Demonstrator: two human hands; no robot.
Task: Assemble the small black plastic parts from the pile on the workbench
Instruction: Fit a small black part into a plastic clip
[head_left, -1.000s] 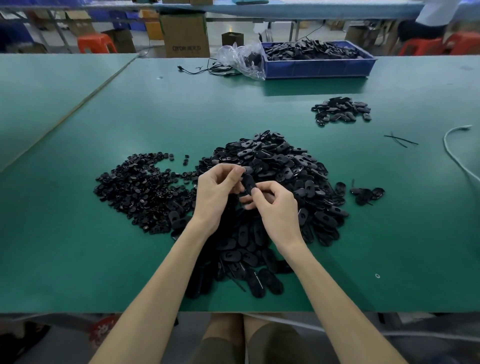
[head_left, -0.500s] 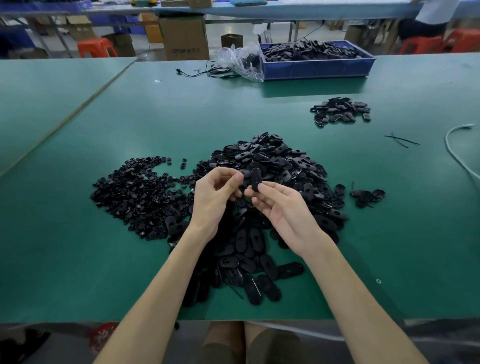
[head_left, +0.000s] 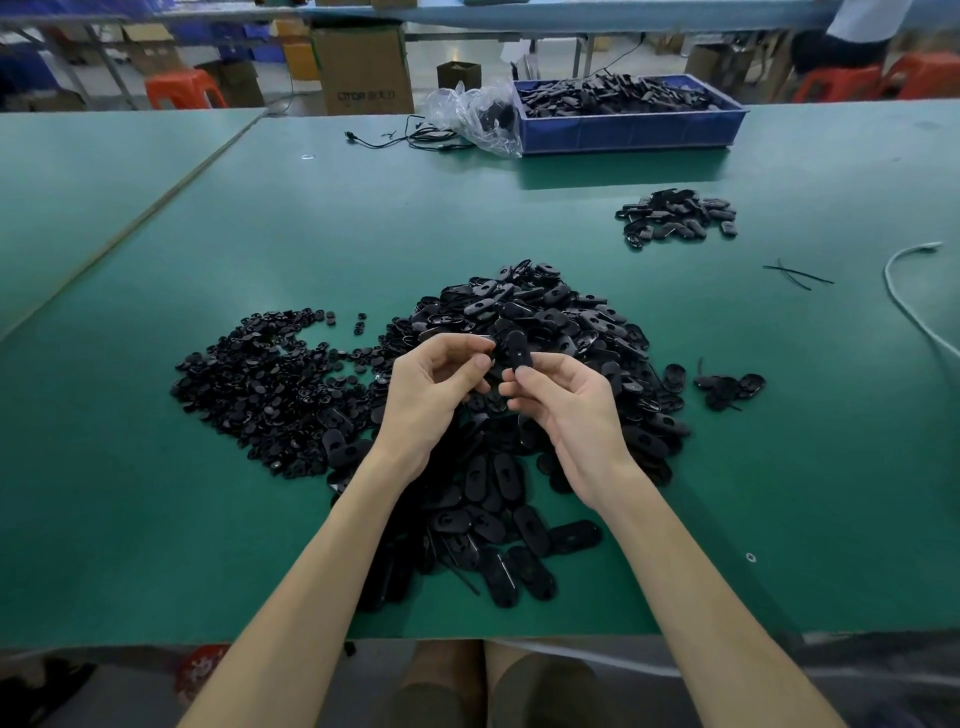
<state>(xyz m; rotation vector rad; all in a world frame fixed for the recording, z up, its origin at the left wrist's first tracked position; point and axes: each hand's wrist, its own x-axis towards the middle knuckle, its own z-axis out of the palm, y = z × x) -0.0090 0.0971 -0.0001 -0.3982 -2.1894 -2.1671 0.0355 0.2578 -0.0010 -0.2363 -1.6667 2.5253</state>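
Rolled palm-up since a second ago, right hand pinches oval black part above pile.
Left hand curled just beside it — grip unclear.

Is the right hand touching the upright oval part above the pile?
Touching: head view shows the right hand pinching the oval part at its lower end.

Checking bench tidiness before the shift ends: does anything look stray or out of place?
A small white ring lies alone near the front edge, right of the main pile, and thin black strips lie crossed farther back. Nothing else stands out.
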